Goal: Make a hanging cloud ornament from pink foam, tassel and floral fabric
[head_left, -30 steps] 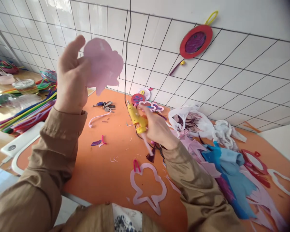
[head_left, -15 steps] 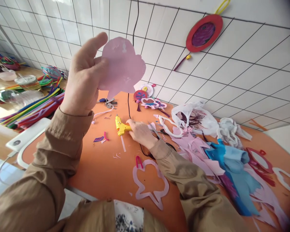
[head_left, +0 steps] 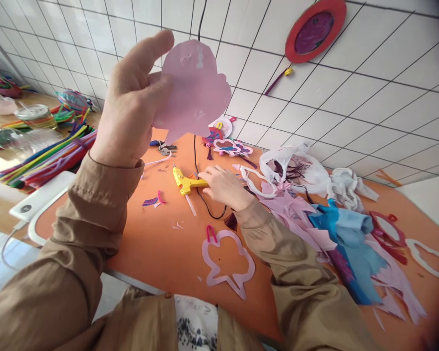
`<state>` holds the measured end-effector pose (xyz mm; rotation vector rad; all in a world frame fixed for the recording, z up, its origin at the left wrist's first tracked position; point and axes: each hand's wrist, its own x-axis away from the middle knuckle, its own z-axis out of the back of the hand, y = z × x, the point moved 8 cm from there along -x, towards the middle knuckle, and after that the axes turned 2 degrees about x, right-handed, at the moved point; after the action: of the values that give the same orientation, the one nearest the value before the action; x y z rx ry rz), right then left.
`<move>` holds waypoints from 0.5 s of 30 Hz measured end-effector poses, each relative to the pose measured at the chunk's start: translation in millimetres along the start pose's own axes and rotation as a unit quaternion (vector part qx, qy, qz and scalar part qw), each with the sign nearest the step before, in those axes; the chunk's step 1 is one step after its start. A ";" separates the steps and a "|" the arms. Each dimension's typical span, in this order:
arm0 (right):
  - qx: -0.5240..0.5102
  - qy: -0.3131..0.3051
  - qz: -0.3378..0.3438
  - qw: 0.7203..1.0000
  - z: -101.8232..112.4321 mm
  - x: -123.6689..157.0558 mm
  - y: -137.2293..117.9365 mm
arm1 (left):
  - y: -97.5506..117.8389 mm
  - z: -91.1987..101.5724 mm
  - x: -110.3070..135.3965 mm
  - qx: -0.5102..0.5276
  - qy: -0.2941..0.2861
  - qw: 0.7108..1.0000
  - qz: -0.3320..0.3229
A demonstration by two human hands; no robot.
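Observation:
My left hand (head_left: 131, 105) is raised in front of the tiled wall and pinches a pink cloud-shaped foam cutout (head_left: 195, 90) between thumb and fingers. My right hand (head_left: 223, 186) is down on the orange table (head_left: 161, 248), with its fingers closed on the rear end of a yellow glue gun (head_left: 185, 183). The gun lies on its side and its black cord (head_left: 199, 146) runs up the wall. A pink foam outline frame (head_left: 227, 263) of the same cloud shape lies near the table's front edge.
Pink, blue and white foam scraps (head_left: 344, 234) are heaped at the right, with a white plastic bag (head_left: 296, 168) behind them. Finished ornaments (head_left: 227, 145) and keys (head_left: 163, 146) lie by the wall. A red round ornament (head_left: 314, 29) hangs on the wall. Coloured pipe cleaners (head_left: 47, 158) lie at the left.
My right hand has lowered the glue gun from an upright hold and laid it flat on the table. My left hand has lifted the pink cutout higher and nearer.

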<state>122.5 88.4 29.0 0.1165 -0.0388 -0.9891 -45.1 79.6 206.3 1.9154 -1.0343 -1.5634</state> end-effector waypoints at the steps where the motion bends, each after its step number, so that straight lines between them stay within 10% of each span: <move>1: 0.014 -0.014 -0.010 1.000 -5.4 -1.3 1.5 | 1.7 0.3 0.5 0.001 -0.002 1.000 -0.001; 15: 0.013 -0.038 -0.106 0.994 -28.0 -80.1 25.9 | 8.6 5.1 -1.1 0.033 0.002 0.999 -0.002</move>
<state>102.5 171.6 5.8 0.1083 -0.1108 -1.2060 -52.3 75.7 212.1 1.9643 -1.0932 -1.5442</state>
